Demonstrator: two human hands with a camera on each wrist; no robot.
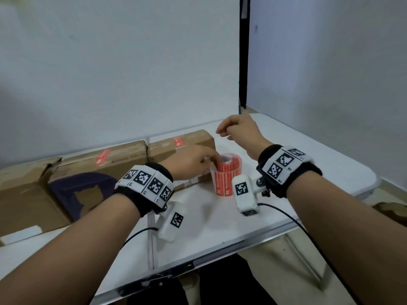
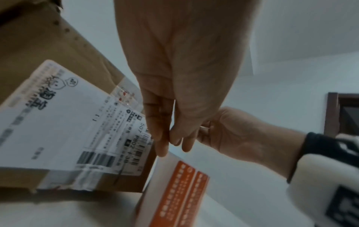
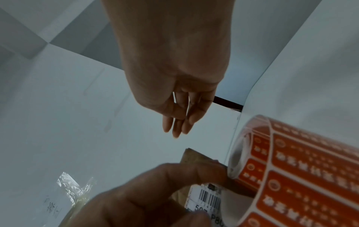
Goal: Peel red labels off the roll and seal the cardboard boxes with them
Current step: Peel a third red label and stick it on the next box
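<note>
A roll of red labels (image 1: pixel 229 172) stands on end on the white table (image 1: pixel 220 227), just in front of a cardboard box (image 1: pixel 193 148). My left hand (image 1: pixel 209 160) reaches to the roll's top and pinches the loose white backing strip there; in the left wrist view its fingertips (image 2: pixel 162 152) meet the strip's upper edge above the red labels (image 2: pixel 180 192). My right hand (image 1: pixel 224 130) hovers above and behind the roll with relaxed fingers (image 3: pixel 176 129), holding nothing. The roll (image 3: pixel 291 176) fills the right wrist view's lower right.
Three cardboard boxes line the table's left side. The right one carries a red label (image 1: pixel 178 142), as does the middle box (image 1: pixel 102 157); the left box (image 1: pixel 24 194) has a torn flap. A white shipping label (image 2: pixel 58 122) faces me. Crumpled clear tape (image 3: pixel 75 188) lies nearby.
</note>
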